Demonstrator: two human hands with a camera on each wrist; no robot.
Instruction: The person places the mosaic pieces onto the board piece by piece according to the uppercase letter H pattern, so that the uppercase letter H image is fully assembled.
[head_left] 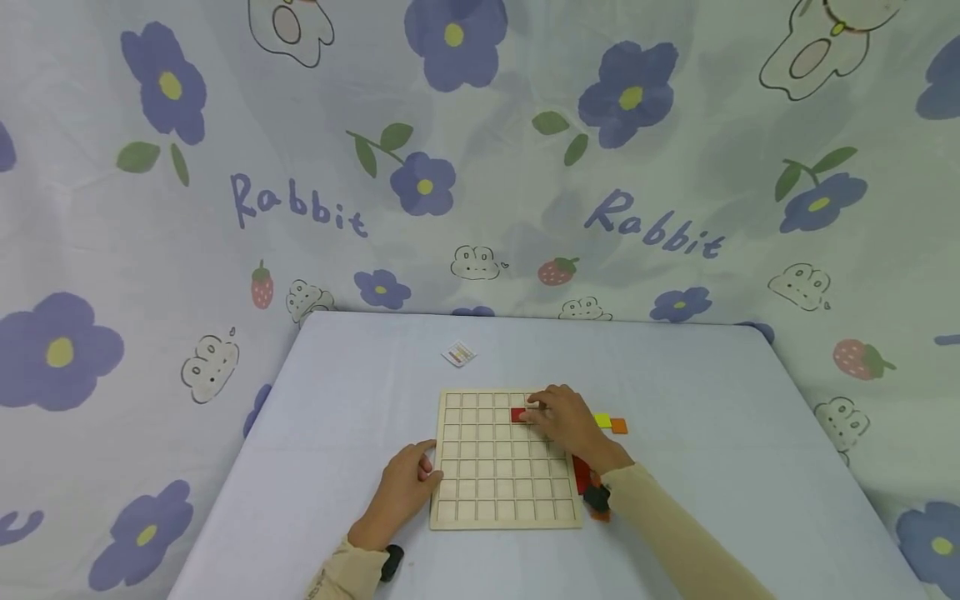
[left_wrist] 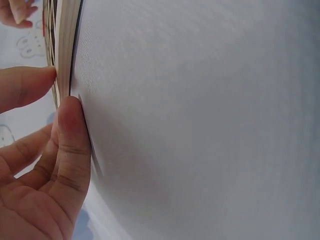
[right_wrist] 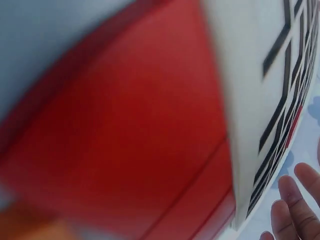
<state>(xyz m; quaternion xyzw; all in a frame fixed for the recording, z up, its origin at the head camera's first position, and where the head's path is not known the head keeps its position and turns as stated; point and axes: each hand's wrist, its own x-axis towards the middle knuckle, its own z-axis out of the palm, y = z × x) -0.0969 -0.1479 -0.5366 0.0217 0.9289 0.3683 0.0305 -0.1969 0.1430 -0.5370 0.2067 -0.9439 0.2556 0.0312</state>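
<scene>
A: Where is the board?
B: The board (head_left: 504, 490) lies flat on the table (head_left: 345, 383), low centre of the head frame.

A: And the left hand?
B: The left hand (head_left: 401, 492) is at the board's left edge. Its thumb and 1 finger touch the edge with a gap between them, not wrapped around it.

A: The right hand?
B: The right hand (head_left: 566, 423) is over the board's upper right part, fingers apart and loosely bent. The 2 hands are well apart.

A: Anything near those fingers?
B: 1 red tile (head_left: 517, 415), in a square near the board's top. I cannot tell whether the fingertips touch it.

A: Other pieces?
B: Right of the board, a yellow tile (head_left: 602, 422) sits beside an orange tile (head_left: 619, 426). Below those, red pieces (head_left: 582, 477) lie against the board's right edge, partly hidden by the arm.

A: Farther up?
B: A small card (head_left: 458, 354), above the board.
</scene>
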